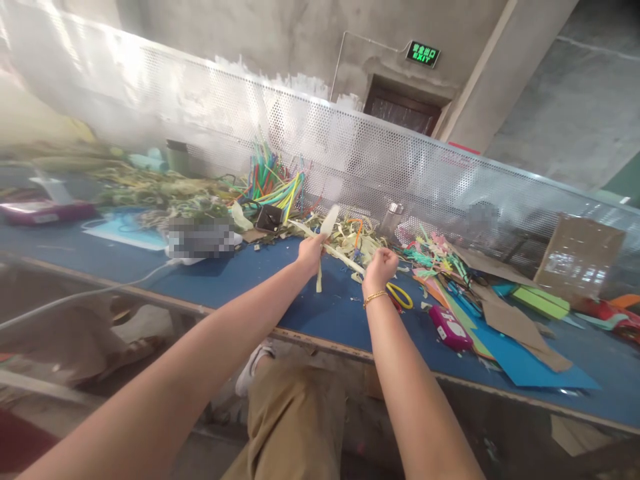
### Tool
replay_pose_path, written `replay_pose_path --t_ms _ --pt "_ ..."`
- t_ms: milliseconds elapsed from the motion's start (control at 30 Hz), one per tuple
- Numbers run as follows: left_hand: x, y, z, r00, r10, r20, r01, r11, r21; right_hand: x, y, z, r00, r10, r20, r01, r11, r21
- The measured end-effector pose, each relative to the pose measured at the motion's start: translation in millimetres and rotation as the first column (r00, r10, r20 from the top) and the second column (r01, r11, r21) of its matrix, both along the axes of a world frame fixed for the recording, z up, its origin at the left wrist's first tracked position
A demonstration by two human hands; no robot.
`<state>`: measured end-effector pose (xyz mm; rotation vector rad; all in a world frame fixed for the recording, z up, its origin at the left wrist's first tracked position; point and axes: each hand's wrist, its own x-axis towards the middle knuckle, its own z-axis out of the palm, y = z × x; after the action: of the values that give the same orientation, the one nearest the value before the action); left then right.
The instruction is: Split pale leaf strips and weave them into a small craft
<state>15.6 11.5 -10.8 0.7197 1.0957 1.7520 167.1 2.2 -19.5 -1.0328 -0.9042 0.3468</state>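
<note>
Above the middle of the blue table, my left hand (312, 252) is closed on pale yellow-green strips (330, 221); one wide end sticks up and another end hangs below the fingers. To its right, my right hand (381, 268) has its fingers closed, with a gold bracelet at the wrist. A pale strip runs between the two hands, but what the right fingers pinch is too small to tell. Yellow-handled scissors (401, 295) lie just beside the right wrist. Behind the hands is a heap of pale strips and scraps (367, 237).
The blue table (240, 287) holds colored pipe cleaners (267, 180), a black box (269, 218), a white power strip with cable, a magenta box (450, 327), blue sheets and torn cardboard (525, 327). A perforated metal screen (425, 160) stands along the back.
</note>
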Motion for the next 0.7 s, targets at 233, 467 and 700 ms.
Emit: replay_pose_path --t_ms 233,467,700 --pt "-0.4 8.1 -9.8 0.953 0.032 -0.302 -0.006 0.996 0.088 -10.2 -16.1 5.2 0.842 -0.217 0.494 0.078 0.955 0.286" --pt "8.9 -1.9 -14.6 0.767 -0.246 -0.592 0.390 0.912 0.127 -21.6 -8.6 -4.5 0.822 0.543 0.171 -0.506 0.834 -0.220" --pt "12.4 -9.3 -10.6 0.740 -0.328 -0.588 0.478 0.871 0.116 -20.9 -8.3 -0.6 0.760 0.612 -0.217 -0.648 0.736 -0.195"
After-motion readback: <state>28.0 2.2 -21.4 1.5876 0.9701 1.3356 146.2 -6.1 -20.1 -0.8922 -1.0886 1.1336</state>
